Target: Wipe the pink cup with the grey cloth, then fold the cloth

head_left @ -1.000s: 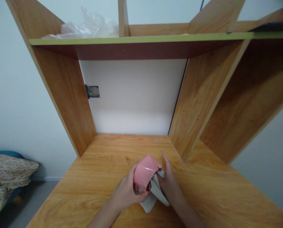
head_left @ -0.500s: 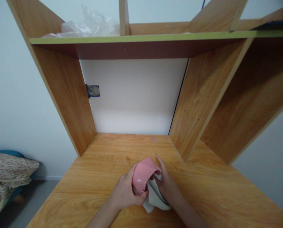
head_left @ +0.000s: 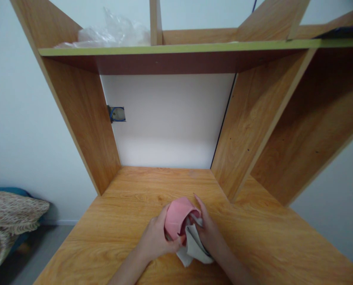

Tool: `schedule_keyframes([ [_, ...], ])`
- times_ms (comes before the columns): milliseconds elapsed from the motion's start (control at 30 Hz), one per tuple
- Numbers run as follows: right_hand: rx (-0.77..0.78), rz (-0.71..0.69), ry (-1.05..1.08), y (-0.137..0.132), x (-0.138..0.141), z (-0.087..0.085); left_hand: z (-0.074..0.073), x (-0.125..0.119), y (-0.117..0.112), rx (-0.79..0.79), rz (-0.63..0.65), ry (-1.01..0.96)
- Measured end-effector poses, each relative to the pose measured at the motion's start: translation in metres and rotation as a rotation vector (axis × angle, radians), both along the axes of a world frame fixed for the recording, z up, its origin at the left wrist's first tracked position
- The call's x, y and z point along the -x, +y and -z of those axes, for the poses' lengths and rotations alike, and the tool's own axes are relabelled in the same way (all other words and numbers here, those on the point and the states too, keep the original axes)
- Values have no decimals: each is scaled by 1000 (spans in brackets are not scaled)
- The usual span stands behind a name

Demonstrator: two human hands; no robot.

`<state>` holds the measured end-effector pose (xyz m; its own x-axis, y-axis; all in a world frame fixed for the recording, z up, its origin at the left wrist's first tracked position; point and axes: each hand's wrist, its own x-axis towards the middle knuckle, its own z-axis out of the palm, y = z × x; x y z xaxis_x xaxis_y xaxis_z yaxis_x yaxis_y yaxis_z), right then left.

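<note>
A glossy pink cup or bowl [head_left: 176, 217] is tipped on its side above the wooden desk, its mouth facing right and toward me. My left hand [head_left: 160, 233] is closed round its left side, thumb at the near rim. A light grey cloth [head_left: 195, 245] is bunched partly inside the mouth and hangs down below it. My right hand [head_left: 207, 225] grips the cloth at the opening, with one finger stretched up along the far rim. Some right fingertips are hidden by the cloth and the pink wall.
The wooden desktop [head_left: 129, 198] spreads all round. Upright wooden panels [head_left: 81, 126] stand on both sides under a green-edged shelf [head_left: 179, 47] holding a clear plastic bag [head_left: 114, 33]. A wall box [head_left: 117, 114] shows at the back. A patterned blanket [head_left: 13, 209] lies low at left.
The pink piece has turned slightly in my left hand, showing more of its opening. The cloth has shifted a little at the rim. Both hands stay in nearly the same place.
</note>
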<state>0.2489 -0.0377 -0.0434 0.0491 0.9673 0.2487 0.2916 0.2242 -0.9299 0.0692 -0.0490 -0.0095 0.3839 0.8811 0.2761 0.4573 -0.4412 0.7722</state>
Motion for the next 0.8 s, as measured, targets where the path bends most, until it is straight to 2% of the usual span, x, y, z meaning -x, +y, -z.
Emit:
schedule_keyframes([
  [233, -18, 105, 70, -1, 0, -6, 5, -1, 6, 100, 101, -240],
  [333, -26, 147, 142, -1, -1, -8, 9, -2, 8, 125, 112, -269],
  [567, -45, 103, 274, -2, 3, -8, 9, -6, 4, 119, 114, -125],
  [800, -16, 25, 285, -4, 11, -4, 16, -7, 4, 55, -41, 53],
])
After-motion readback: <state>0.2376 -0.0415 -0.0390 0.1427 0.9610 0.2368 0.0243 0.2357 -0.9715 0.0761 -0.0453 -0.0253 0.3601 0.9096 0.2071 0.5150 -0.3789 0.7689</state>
